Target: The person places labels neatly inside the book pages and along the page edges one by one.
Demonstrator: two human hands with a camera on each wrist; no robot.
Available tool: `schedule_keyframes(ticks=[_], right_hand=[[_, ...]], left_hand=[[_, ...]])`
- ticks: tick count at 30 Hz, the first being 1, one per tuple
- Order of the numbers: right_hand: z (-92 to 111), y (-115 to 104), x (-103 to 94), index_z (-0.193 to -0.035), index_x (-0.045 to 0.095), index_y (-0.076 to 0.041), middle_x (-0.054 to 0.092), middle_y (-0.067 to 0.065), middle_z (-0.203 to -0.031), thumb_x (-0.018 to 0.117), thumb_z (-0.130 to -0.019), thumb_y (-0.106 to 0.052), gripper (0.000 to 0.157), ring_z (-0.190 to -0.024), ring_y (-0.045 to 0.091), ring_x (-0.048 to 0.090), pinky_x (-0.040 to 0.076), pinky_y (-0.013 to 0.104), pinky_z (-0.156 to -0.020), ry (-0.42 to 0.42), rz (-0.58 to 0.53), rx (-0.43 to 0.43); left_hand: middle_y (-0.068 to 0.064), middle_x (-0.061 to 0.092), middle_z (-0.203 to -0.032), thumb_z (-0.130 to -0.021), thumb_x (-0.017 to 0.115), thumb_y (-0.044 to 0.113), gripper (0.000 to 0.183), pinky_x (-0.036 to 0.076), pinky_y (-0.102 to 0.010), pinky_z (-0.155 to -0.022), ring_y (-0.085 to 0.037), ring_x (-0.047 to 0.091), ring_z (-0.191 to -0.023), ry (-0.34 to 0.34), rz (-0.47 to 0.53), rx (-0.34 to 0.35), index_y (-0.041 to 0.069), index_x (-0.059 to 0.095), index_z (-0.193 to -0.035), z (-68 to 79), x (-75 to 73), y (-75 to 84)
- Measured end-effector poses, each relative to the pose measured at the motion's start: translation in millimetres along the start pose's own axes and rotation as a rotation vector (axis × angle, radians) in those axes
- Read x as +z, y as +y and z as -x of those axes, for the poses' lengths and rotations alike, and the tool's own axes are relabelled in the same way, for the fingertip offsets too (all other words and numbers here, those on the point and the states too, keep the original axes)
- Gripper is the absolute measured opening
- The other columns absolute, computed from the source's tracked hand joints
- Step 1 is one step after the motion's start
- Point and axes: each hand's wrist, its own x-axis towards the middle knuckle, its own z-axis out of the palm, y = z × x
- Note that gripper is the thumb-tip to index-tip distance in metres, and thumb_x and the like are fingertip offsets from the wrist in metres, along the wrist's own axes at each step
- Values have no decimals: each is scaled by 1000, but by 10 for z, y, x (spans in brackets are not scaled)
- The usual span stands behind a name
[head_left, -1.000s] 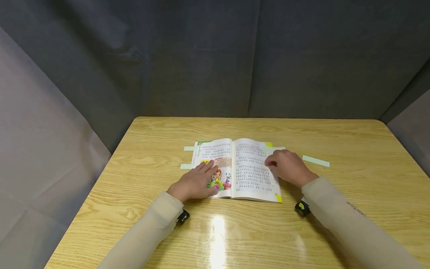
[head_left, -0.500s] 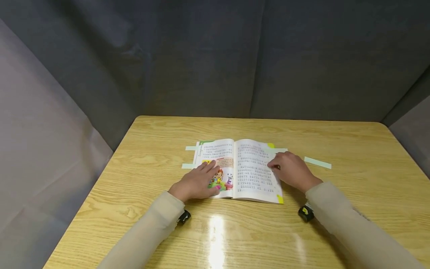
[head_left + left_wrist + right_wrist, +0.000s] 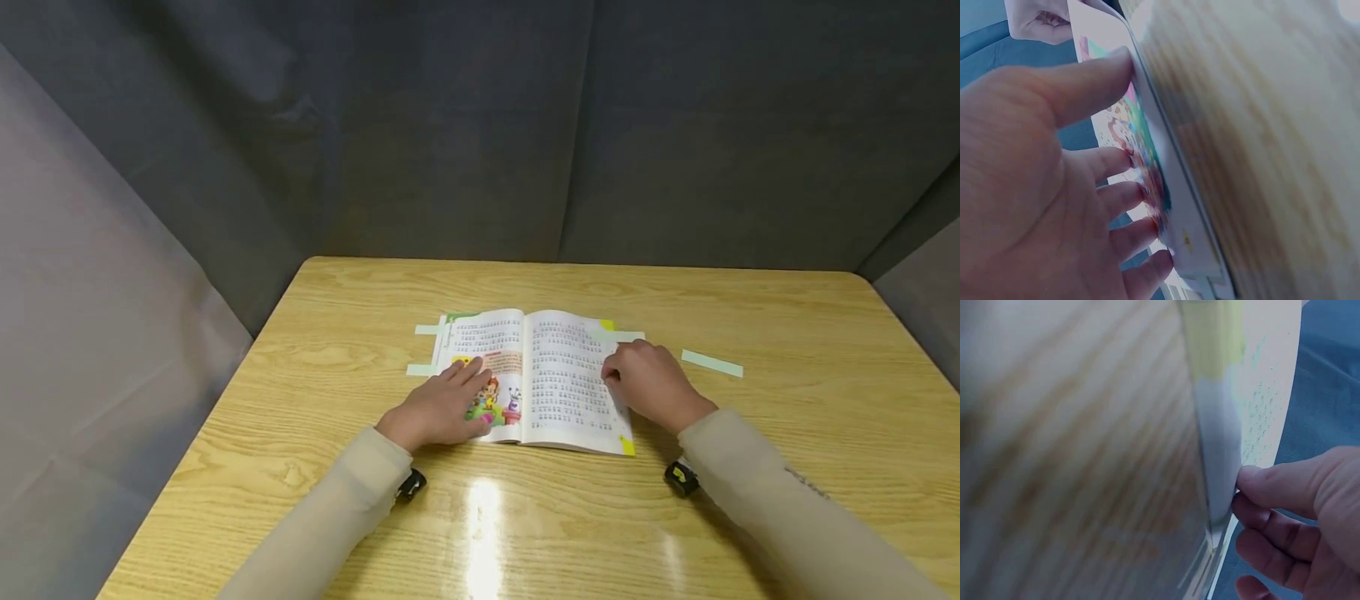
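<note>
An open book (image 3: 566, 392) with printed text and a cartoon picture lies on the wooden table. My left hand (image 3: 442, 407) rests on the lower part of its left page, fingers spread, with the thumb near the bottom edge. At the right page's outer margin is my right hand (image 3: 651, 382), its fingers curled. In the right wrist view the thumb (image 3: 1266, 484) and forefinger meet at the page (image 3: 1219, 425) and pinch it near its edge. The exact grip under the fingertips is partly hidden. The right page's lower corner is yellow.
Two pale green strips (image 3: 429, 330) stick out from the book's left edge. Another pale strip (image 3: 618, 336) crosses the upper right edge. A loose pale strip (image 3: 712, 363) lies on the wooden table (image 3: 337, 300) to the right. A dark curtain (image 3: 450, 133) hangs behind.
My right fingers have drawn closer together at the page margin, and the gap by the thumb has narrowed. My left hand stays in place. The whole view has shifted slightly.
</note>
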Motion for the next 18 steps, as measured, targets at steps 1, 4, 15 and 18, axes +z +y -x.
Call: schedule_keyframes(ticks=[1,4,15,18], right_hand=[[-5,-1,0,-80,78,-9,73,5,-81,70,-85,-3,12,-72,21,61,53,39,-65,2,6,-3],[-10,-4,6,-81,78,-8,74,7,-82,70,-86,-3,11,-73,23,63,53,40,-65,7,8,6],[-13,-51,-23,-81,77,-5,75,9,-81,71,-84,-2,7,-71,24,69,57,41,-60,16,69,4],[-28,-57,-43,-84,75,-5,74,10,-83,70,-86,-3,6,-70,22,67,56,40,-59,-32,51,43]], left_hand=[[-2,3,-170,-99,53,47,78,17,-46,-128,-31,8,-157,-2,0,-2,17,16,-161,2,-5,4],[-3,3,-170,-99,53,47,78,17,-46,-128,-31,8,-157,-5,-1,-5,17,15,-161,5,-9,13],[-3,3,-170,-99,54,47,79,17,-46,-128,-32,8,-157,-5,8,-14,17,16,-161,10,-17,26],[-4,4,-170,-99,54,47,79,17,-47,-128,-32,8,-157,1,7,-7,16,17,-160,4,-14,28]])
